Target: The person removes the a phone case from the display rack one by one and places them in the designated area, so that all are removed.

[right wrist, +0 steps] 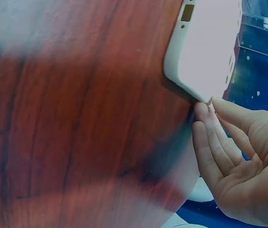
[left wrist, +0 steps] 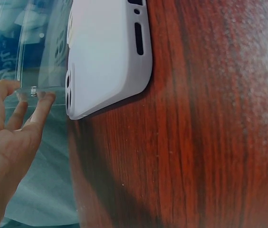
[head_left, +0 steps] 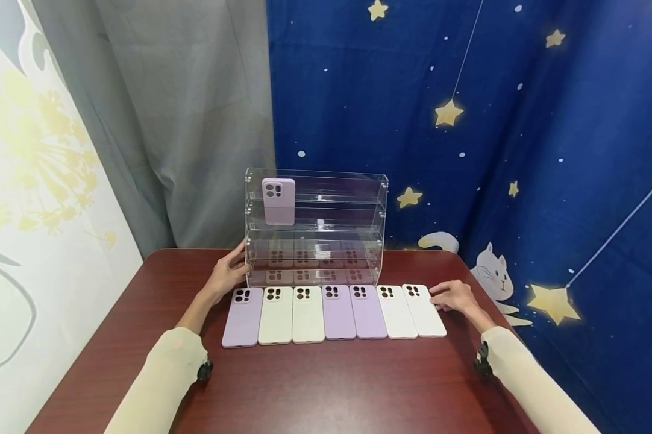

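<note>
A clear acrylic display rack (head_left: 315, 241) stands on the table, with one purple phone case (head_left: 279, 202) upright at the left of its top tier. My left hand (head_left: 230, 274) grips the rack's left side, thumb and fingers at the panel's edge in the left wrist view. Before the rack lie several phone cases in a row: a purple case (head_left: 243, 319) at the left end, two pale green cases (head_left: 276, 316), two purple cases (head_left: 339, 313), then two white ones. My right hand (head_left: 456, 296) pinches the outer edge of the rightmost white phone case (head_left: 426, 313), near its corner.
The dark red wooden table (head_left: 326, 386) extends in front of the row and to both sides. Behind it hang a grey curtain (head_left: 196, 120) and a blue star-patterned curtain (head_left: 347, 90). A pale patterned curtain (head_left: 44, 181) hangs at the left.
</note>
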{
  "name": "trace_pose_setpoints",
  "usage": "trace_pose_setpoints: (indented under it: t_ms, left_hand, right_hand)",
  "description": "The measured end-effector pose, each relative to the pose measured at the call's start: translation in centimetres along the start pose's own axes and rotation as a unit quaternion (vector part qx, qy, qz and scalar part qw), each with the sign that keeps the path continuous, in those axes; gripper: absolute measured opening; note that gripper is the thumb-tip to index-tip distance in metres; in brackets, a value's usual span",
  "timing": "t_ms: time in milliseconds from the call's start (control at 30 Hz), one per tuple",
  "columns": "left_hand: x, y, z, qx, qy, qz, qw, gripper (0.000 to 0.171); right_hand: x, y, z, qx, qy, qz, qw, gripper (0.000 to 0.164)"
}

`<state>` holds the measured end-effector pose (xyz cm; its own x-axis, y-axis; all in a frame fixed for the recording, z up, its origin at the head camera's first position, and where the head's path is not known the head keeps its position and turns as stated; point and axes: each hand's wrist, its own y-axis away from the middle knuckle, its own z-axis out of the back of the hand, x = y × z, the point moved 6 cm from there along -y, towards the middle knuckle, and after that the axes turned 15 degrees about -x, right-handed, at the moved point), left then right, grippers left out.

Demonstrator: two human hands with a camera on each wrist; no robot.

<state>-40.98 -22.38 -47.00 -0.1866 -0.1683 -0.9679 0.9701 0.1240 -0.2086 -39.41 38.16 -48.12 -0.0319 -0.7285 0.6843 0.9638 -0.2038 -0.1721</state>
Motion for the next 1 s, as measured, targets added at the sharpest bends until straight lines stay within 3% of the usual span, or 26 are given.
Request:
trace_pose_setpoints:
  t_ms: [300,700,1000]
  left_hand:
    - [0.2,0.1,-0.1,-0.002,-0.019,0.001,0.9998,0.082]
    - [-0.1,-0.2,0.1,0.002,-0.020,0.000,0.9998,0.081]
    - [0.0,-0.2,0.1,0.004,-0.002,0.002,1.0000,0.082]
  right_hand:
    - [2.9,-1.1,0.5,-0.017,0.014,0.025,0.999,0.033]
    - [11.6,-3.1,0.9,-0.023,-0.020,0.095,0.995,0.033]
    - [18.3,-4.1,-0.1,-0.021,-0.044,0.143,0.988,0.033]
